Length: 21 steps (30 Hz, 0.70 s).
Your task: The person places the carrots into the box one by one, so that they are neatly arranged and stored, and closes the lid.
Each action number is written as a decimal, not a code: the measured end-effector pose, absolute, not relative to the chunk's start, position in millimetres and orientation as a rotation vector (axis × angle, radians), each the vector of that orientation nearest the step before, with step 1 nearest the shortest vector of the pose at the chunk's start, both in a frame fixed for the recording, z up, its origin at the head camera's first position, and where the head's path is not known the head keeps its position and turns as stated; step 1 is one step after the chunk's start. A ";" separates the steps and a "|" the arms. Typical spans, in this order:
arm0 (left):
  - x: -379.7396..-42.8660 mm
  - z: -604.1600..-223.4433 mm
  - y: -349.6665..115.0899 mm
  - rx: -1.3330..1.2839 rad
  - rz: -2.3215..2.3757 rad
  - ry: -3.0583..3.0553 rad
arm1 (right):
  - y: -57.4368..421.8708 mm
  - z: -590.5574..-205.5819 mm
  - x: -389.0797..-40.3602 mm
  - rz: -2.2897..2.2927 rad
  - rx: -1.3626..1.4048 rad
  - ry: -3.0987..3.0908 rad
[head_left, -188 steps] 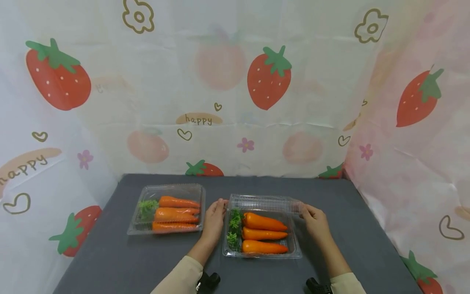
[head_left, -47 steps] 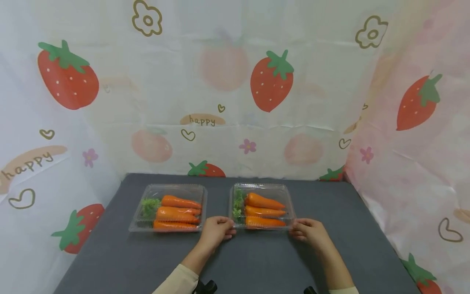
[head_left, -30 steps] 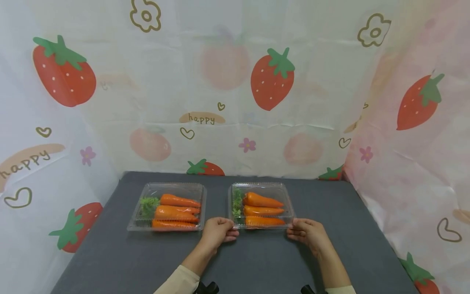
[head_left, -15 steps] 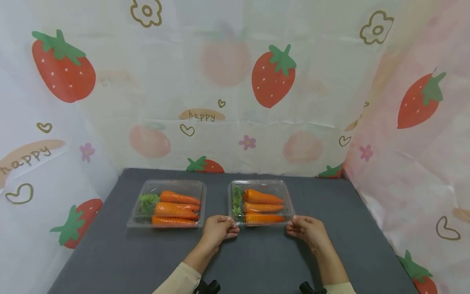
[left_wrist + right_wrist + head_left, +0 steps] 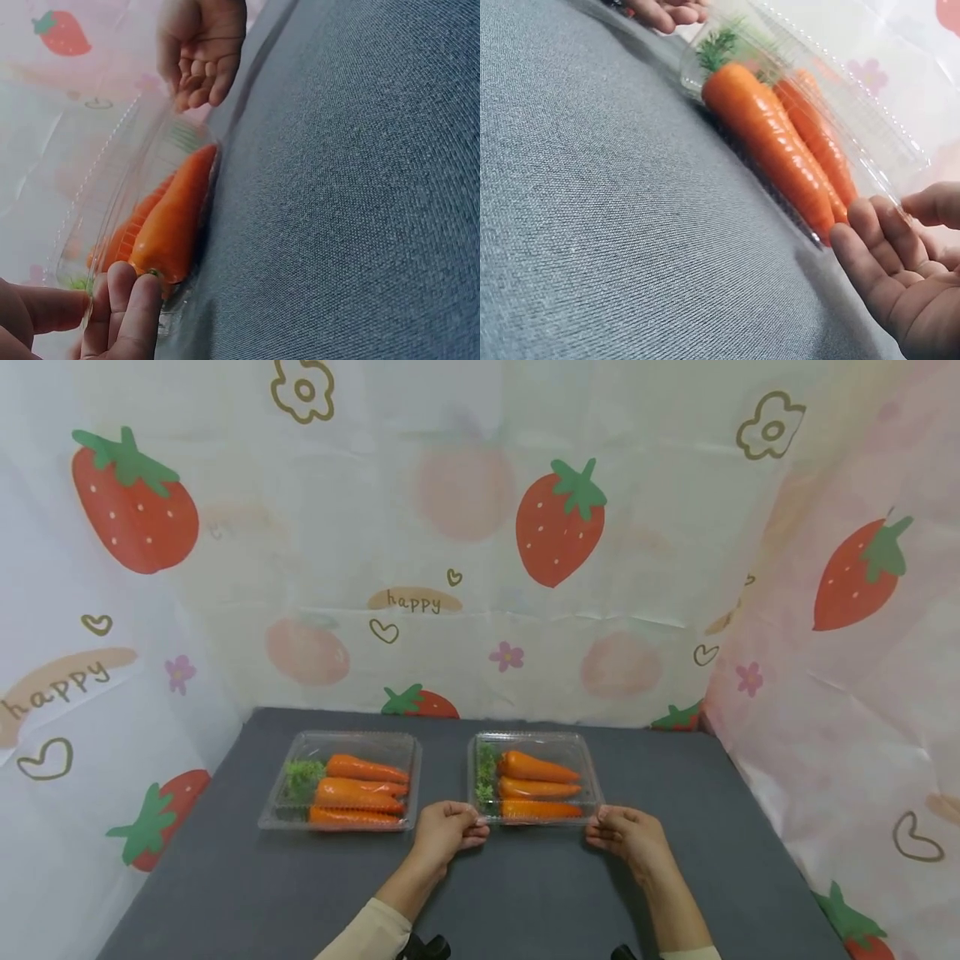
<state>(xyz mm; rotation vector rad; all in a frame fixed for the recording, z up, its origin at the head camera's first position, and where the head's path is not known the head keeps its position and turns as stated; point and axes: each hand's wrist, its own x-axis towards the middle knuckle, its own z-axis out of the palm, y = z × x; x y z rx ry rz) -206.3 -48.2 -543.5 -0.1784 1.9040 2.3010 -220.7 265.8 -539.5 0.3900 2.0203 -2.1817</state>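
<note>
In the head view a clear plastic clamshell box [image 5: 592,768] sits right of the table's middle, its lid down over three orange carrots [image 5: 538,767] with green tops on the left. My left hand [image 5: 441,835] pinches the box's front left corner between thumb and fingers. At the front right corner my right hand [image 5: 628,837] pinches the rim likewise. The left wrist view shows the thumb [image 5: 56,308] against the lid's thin edge, with a carrot [image 5: 174,225] behind the clear wall. From the right wrist, the carrots [image 5: 765,139] lie lengthwise inside the box.
To the left stands a second clear clamshell box [image 5: 272,806], its lid down, also with carrots [image 5: 356,793] and green tops. Grey cloth covers the table [image 5: 525,902]. A strawberry-print curtain [image 5: 480,568] encloses the back and sides.
Several seconds ago the right box's lid was raised and my hands were at its back corners. The lid is now down, the box farther back, my hands at its front corners. Lately almost nothing moves.
</note>
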 end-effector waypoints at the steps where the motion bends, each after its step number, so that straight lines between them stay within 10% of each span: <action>1: -206.0 -544.5 -48.0 -0.180 2.304 1.900 | 265.7 -538.9 -219.8 -2.178 0.394 2.021; 21: -198.5 -542.4 -57.6 -0.007 2.191 2.053 | 267.7 -533.8 -207.9 -2.050 0.299 2.322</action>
